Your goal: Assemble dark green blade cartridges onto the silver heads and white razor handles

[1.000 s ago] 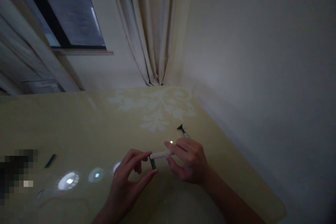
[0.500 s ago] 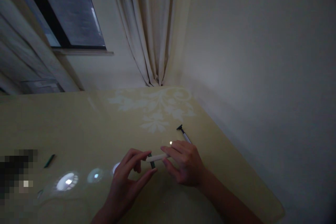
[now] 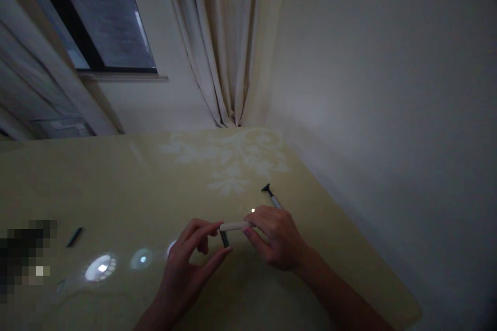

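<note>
My left hand (image 3: 194,261) pinches a small dark green bar that looks like a razor cartridge (image 3: 224,239), its ends between thumb and fingertips. In my right hand (image 3: 275,238) is a slim pale stick (image 3: 232,226), gripped near its right end; its kind is unclear. The stick's left end meets the upper end of the cartridge, close to my left fingertips. Just beyond my right hand lies a razor (image 3: 272,196) with a dark head and grey handle, the handle's lower end hidden behind the hand.
Another dark green bar (image 3: 74,237) lies at the left of the glossy yellowish table (image 3: 155,181). A pixelated dark patch covers the far left. A wall (image 3: 373,114) borders the table's right edge; a curtain (image 3: 223,41) hangs behind it.
The pale stick has shifted slightly up along the cartridge, from its middle to its upper end. My right hand has moved a little with it; my left hand stays nearly still.
</note>
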Demonstrator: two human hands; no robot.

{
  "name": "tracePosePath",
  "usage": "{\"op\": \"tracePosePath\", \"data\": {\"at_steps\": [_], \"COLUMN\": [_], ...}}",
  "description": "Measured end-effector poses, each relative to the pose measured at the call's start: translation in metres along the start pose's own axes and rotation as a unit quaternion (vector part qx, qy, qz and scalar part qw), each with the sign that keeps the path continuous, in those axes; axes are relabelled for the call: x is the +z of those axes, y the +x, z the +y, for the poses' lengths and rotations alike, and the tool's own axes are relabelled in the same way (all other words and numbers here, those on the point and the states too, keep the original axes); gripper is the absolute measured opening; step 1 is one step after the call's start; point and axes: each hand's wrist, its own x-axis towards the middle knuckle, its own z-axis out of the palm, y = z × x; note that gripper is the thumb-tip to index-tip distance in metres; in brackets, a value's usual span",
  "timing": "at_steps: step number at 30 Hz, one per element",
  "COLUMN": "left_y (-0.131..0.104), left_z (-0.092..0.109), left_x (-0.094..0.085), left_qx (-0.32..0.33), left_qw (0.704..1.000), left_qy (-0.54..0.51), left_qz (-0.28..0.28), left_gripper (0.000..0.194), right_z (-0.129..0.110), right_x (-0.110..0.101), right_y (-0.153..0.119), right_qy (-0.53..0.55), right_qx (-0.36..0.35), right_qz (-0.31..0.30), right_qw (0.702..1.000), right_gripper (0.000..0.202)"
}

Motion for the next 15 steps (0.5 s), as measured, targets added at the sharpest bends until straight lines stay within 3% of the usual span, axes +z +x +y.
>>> {"op": "tracePosePath", "data": {"at_steps": [15], "left_y": [-0.0024], "left_z": [-0.0003], "left_x": [0.0008], "left_qx": [-0.006], "left_qw": [1.000], "left_qy": [-0.009], "left_qz": [-0.001], "left_gripper": [0.035], "right_z": [-0.0021], "right_x": [0.0002], "right_y": [-0.0004], "right_qy": [0.003], "right_qx": [-0.004], "right_qz": [0.010], "right_qw": [1.000], "right_gripper": [0.032]}}
